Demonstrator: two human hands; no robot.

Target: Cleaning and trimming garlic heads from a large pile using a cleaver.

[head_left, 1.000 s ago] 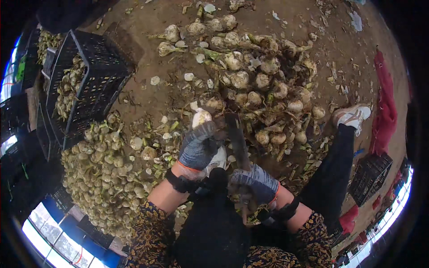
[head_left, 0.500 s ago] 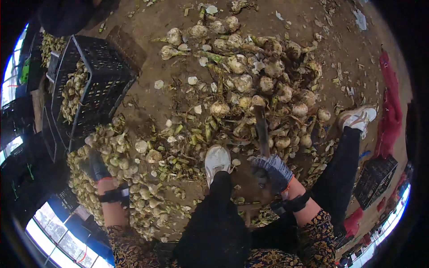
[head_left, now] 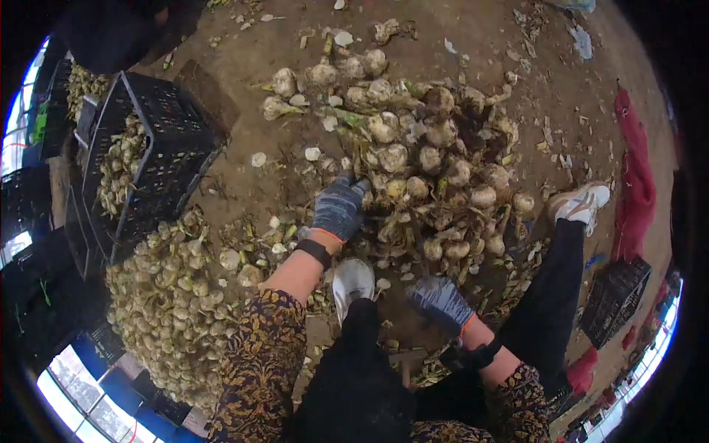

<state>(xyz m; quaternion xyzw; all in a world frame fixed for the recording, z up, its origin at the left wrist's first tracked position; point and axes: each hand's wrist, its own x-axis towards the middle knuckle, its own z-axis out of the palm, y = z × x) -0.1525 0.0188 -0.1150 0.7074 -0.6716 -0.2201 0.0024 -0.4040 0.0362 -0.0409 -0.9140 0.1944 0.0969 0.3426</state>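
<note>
My left hand (head_left: 340, 205), in a grey knit glove, reaches the near left edge of a heap of garlic bulbs (head_left: 394, 157) with roots and stems. Its fingers curl down over one bulb, mostly hidden beneath them. My right hand (head_left: 442, 304), gloved the same way, is closed, low beside my right shin and blurred. It grips a long dark knife, whose blade points away from me and barely stands out against the heap. Left of my legs spreads a large pile of trimmed garlic bulbs (head_left: 173, 317).
A black plastic crate (head_left: 166, 129) on its side at the left holds more garlic. Stem cuttings litter the dirt floor around my white shoes (head_left: 353, 284). Red cloth (head_left: 636, 184) and another black crate (head_left: 617, 301) lie at right. Someone's dark-clothed figure shows at upper left.
My left hand has swung from the trimmed pile at left up to the untrimmed heap and onto a bulb. The right hand has shifted slightly down, with the knife less visible.
</note>
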